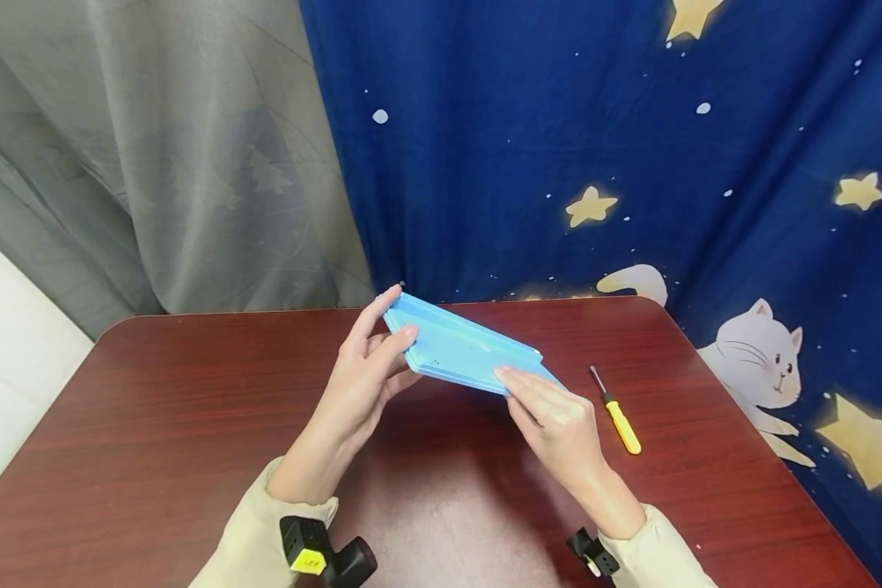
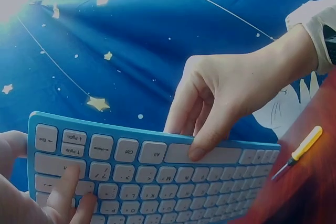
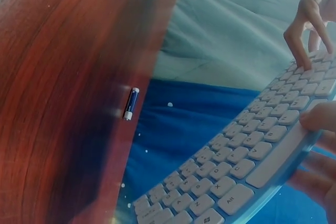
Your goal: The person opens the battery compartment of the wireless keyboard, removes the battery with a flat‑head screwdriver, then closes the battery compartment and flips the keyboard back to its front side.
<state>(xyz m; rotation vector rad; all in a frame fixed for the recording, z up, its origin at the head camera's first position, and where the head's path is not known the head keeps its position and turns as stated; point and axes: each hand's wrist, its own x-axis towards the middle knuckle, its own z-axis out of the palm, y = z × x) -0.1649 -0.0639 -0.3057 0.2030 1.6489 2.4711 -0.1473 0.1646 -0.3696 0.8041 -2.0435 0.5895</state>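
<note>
A light-blue keyboard with white keys is held tilted above the table, its plain underside showing in the head view. In the left wrist view its keys are visible. My left hand grips one end, thumb on the underside and fingers over the keys. With the thumb on the space bar and fingers on the underside, my right hand pinches the long edge near the other end. To the right of this hand, a screwdriver with a yellow handle lies on the table.
The dark red wooden table has rounded far corners. Behind it hang a blue starry curtain and a grey curtain. A small blue cylinder with pale ends, like a battery, lies near a table edge in the right wrist view.
</note>
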